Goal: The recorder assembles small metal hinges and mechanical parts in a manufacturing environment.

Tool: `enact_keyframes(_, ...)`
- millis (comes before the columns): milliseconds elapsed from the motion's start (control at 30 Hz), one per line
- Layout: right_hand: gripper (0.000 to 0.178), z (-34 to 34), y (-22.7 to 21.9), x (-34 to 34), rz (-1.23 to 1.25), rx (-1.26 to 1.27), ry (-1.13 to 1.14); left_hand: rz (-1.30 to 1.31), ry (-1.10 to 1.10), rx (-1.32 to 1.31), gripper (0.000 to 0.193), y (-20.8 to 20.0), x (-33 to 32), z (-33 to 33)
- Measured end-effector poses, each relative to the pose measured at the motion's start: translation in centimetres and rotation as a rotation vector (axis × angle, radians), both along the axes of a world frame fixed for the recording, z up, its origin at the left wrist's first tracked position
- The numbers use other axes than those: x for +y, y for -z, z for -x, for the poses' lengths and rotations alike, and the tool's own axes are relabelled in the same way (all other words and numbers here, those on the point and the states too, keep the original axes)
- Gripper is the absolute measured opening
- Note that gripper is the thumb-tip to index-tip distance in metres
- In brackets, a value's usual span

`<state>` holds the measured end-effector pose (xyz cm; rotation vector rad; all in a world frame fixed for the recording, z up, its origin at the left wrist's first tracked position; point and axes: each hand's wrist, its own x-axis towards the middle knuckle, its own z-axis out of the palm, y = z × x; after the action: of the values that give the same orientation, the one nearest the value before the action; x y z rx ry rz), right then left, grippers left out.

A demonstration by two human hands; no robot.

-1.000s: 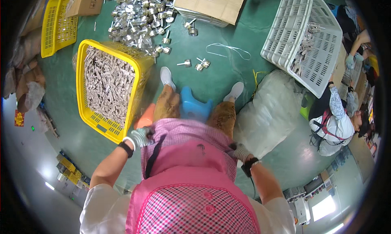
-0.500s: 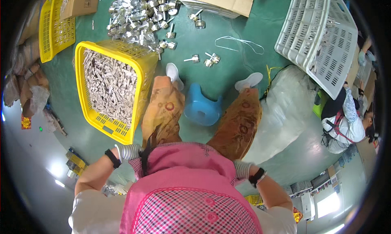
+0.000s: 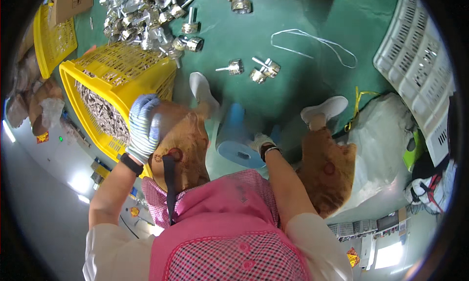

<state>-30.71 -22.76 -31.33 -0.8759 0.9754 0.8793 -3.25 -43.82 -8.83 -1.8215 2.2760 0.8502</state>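
My left hand (image 3: 143, 128), in a striped knit glove, is at the near side of a yellow plastic crate (image 3: 119, 93), beside my left knee. Its fingers are stretched out, with the thumb apart; no held object shows. Tilted on the floor, the crate is filled with small greyish-brown pieces. Between my legs is a small blue plastic stool (image 3: 239, 151). My right hand (image 3: 260, 143), also gloved, reaches down and grips the stool's edge, its fingertips partly hidden. The pink apron (image 3: 220, 203) hangs over my lap.
Metal cup-shaped parts with stems (image 3: 141, 17) are heaped beyond the crate, with several loose ones (image 3: 264, 70) nearer my feet. A white cord loop (image 3: 317, 41) lies on the green floor. On the right are a white crate (image 3: 415, 61) and a clear plastic bag (image 3: 383, 139).
Both hands have left the apron's sides. My left hand has moved up beside the yellow crate, and my right has reached inward to the stool. The view has moved closer to the floor.
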Motion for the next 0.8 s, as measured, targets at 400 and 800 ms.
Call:
enact_keyframes(400,0.066,-2.7,9.8,-5.8,0.117,-0.429,-0.210,0.272,-0.076,0.003,0.021,1.2,-5.7,-1.6)
enact_keyframes(800,0.057,0.8,19.8,-15.9,1.197,0.269,0.129,0.745,-0.235,0.371,0.019,5.3,-7.6,-2.7)
